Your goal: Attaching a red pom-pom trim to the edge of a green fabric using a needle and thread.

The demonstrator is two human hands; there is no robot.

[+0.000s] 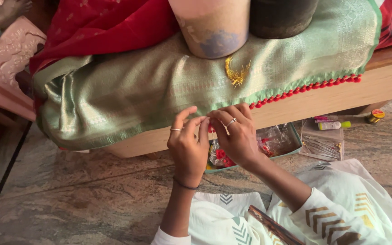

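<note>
We work at the fringe (232, 105) along the lower edge of the green cloth (128, 90), which drapes over a wooden bench (386, 84). Our left hand (188, 146) and right hand (236, 135) meet at that edge, fingertips pinched close together on the fringe where a small red tassel sits between them; both are narrowed onto the threads, though what else the fingers may hold is too small to tell. To the right of our hands a row of red tassels (309, 87) already runs along the edge as far as the cloth's corner, so by our judgement that stretch is done. To the left of our hands the fringe hangs plain green, with no tassels showing, and that long stretch seems left to do. A bunch of yellow thread (237, 72) lies on the cloth above. Two pots (214, 27) stand on the cloth and weigh it down, and red cloth (96, 22) lies behind. On the floor below our hands sits a tray (291, 152) with clear bags and red bits, beside it a clear packet (323, 145), a small bottle (334, 125) and a little round tin (376, 115).
</note>
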